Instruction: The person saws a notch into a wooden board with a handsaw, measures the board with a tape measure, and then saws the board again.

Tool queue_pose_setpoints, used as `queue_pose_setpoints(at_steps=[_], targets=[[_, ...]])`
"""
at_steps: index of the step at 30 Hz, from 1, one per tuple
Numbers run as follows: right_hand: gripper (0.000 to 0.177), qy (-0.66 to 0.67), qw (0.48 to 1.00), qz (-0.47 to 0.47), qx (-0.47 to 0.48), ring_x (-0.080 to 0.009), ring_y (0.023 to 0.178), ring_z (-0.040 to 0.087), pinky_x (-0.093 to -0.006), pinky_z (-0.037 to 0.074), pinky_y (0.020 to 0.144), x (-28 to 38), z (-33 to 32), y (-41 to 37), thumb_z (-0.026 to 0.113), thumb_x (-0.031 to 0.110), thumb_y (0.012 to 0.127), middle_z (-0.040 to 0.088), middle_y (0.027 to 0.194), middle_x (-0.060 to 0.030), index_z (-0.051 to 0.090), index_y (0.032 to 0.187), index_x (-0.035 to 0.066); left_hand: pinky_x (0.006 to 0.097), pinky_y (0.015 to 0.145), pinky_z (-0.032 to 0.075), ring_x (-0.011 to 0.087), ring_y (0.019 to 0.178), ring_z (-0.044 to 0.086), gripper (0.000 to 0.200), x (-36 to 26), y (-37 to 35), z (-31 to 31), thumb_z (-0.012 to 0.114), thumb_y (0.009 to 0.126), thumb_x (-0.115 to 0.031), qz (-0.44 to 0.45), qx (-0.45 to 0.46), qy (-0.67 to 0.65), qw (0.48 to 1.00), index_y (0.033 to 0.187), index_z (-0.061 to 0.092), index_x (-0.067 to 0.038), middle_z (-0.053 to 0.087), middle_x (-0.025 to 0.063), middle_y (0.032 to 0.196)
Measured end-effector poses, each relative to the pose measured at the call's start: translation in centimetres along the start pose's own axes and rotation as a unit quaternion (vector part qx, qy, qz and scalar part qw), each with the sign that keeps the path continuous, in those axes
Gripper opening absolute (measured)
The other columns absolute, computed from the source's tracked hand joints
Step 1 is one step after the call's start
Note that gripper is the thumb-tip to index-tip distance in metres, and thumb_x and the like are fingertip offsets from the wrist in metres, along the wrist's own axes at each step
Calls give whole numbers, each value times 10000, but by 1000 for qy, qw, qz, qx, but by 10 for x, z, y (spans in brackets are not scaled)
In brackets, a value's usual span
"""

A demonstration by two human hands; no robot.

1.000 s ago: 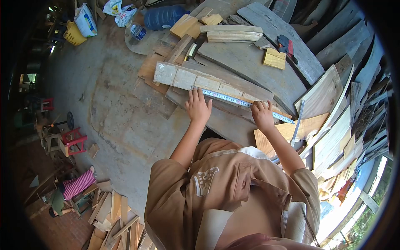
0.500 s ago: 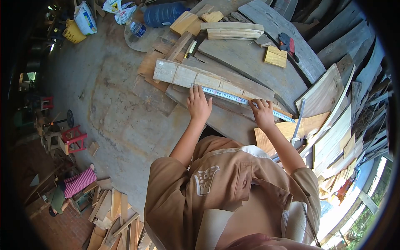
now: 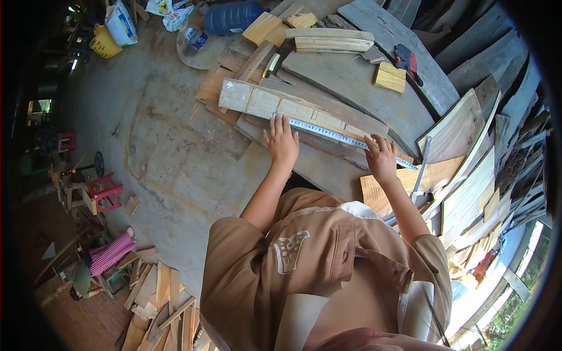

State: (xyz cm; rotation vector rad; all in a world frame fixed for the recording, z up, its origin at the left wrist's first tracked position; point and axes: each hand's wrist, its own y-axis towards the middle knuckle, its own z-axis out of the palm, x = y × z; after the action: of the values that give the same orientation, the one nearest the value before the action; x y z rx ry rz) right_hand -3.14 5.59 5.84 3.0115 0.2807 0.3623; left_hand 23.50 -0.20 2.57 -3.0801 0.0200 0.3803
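Note:
A long pale wooden board (image 3: 263, 103) with dark cross lines lies across the stack of planks in front of me. Along its near edge runs a white and blue tape measure (image 3: 322, 131), printed with numbers. My left hand (image 3: 282, 143) rests at the tape's left end, fingers stretched over the board's edge and thumb apart. Farther right, my right hand (image 3: 381, 159) has its fingers bent over the tape and closed on it. The tape continues past that hand to the right. My fingertips partly hide the tape.
Behind the board lie a yellow-handled cutter (image 3: 271, 65), a small wood block (image 3: 390, 78), curved wood pieces (image 3: 333, 44) and a dark red glove (image 3: 405, 58). A blue water jug (image 3: 234, 19) is at the back. Planks (image 3: 468, 169) lean at right; a red stool (image 3: 105, 192) stands left.
My right hand has slid a little to the right along the tape. My left hand stays at the tape's left end, its fingers slightly more spread.

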Motion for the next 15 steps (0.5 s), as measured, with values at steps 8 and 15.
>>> queue_pose_setpoints(at_steps=[8,15], targets=[[400,26,970,237,-51,-269,1057,479,-409,365,860,-50,-2,-43,628,212,754,482,1172,-86,541,1133,123,445,998,269,322,1254,280,578,4,-3,8,571,787,-289,14,-5,-24,1000,1248,403,18,368,162,1312],[413,45,938,332,-86,-326,1096,460,-399,402,877,-71,-17,-80,596,310,799,456,1200,-168,535,1117,54,466,991,270,316,1263,273,604,-5,-4,2,574,781,-316,1,-1,14,1000,1252,397,18,366,166,1312]])
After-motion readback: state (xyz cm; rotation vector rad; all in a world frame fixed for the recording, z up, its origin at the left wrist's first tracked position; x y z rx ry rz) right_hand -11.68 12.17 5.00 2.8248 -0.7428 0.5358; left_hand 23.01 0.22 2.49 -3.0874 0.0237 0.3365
